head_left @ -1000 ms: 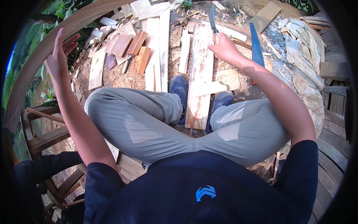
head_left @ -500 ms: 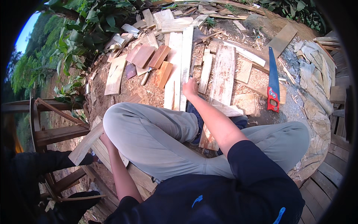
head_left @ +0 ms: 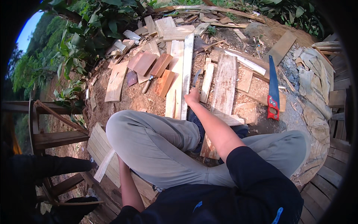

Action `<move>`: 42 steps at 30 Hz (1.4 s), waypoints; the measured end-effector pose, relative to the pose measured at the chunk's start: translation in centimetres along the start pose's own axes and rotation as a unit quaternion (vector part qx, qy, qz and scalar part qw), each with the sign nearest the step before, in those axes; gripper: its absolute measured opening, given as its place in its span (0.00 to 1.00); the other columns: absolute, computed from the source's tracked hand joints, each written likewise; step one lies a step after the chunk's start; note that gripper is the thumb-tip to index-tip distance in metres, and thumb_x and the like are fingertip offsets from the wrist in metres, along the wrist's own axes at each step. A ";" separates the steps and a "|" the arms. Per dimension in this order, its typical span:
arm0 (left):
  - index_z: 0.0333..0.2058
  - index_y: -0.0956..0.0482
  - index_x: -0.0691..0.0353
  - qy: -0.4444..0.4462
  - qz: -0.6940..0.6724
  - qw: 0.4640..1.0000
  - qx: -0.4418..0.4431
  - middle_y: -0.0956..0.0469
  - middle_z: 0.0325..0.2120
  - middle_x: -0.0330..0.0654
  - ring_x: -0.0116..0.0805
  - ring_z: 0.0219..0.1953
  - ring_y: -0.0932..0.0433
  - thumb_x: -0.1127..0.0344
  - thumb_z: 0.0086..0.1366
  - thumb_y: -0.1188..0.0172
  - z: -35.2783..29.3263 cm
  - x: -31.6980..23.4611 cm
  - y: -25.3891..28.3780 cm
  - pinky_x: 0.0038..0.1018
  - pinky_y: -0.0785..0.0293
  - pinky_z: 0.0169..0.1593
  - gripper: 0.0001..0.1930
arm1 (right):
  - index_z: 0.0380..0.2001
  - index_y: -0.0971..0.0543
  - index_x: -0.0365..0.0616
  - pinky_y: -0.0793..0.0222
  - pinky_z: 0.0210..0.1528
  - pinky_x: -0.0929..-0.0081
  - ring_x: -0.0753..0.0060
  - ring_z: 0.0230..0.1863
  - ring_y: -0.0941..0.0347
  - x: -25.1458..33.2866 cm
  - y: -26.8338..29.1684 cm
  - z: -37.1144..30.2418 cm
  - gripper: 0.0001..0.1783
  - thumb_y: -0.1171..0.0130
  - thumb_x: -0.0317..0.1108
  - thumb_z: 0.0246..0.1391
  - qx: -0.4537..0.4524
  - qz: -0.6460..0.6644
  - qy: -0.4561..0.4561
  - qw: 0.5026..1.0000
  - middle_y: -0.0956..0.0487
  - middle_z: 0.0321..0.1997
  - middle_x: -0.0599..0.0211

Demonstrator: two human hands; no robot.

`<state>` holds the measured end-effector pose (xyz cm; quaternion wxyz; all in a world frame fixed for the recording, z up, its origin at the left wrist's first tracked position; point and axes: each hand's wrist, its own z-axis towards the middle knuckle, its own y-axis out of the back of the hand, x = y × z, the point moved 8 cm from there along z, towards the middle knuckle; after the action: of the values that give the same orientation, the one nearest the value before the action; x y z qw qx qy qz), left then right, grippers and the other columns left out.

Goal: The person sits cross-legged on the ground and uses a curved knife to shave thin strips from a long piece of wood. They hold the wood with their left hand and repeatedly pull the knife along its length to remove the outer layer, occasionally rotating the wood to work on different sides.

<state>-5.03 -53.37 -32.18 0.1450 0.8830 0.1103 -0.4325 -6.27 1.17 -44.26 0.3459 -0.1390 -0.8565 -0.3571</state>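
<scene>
In my right hand point(head_left: 192, 96), closed round its handle, a knife point(head_left: 196, 77) points away from me, just right of a long pale plank point(head_left: 187, 71). My left hand point(head_left: 121, 161) is down beside my left knee, which covers its fingers. A short wooden board point(head_left: 104, 165) sticks out from that hand, seen nearly edge-on above a wide stack of planks point(head_left: 97, 140). A chisel-like tool with a wooden handle point(head_left: 147, 86) lies by the reddish wood blocks point(head_left: 161, 65), left of the long plank.
A handsaw point(head_left: 273, 87) with a blue blade and red handle lies at the right. A weathered board point(head_left: 225, 80) lies before my feet amid shavings and offcuts. Crumpled sacking point(head_left: 315, 80) borders the right side. At the lower left, another person's dark-clothed leg point(head_left: 52, 167) is near a wooden frame point(head_left: 61, 138).
My left hand has drawn back and down behind the knee, and the short board has turned from its broad face to nearly edge-on. My right hand still holds the knife.
</scene>
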 end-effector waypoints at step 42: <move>0.53 0.25 0.60 -0.202 0.054 0.956 0.204 0.20 0.39 0.39 0.24 0.32 0.22 0.58 0.75 0.46 -6.5 -15.1 -15.2 0.25 0.23 0.33 0.16 | 0.45 0.26 0.29 0.14 0.47 0.63 0.54 0.43 0.16 11.6 20.1 9.7 0.11 0.45 0.23 0.60 0.263 0.205 0.026 0.942 0.17 0.44 0.47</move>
<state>-14.22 -37.97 -18.79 0.0039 0.7926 -0.0602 -0.6068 -9.70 22.12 -30.77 0.4581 -0.2061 -0.8636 -0.0442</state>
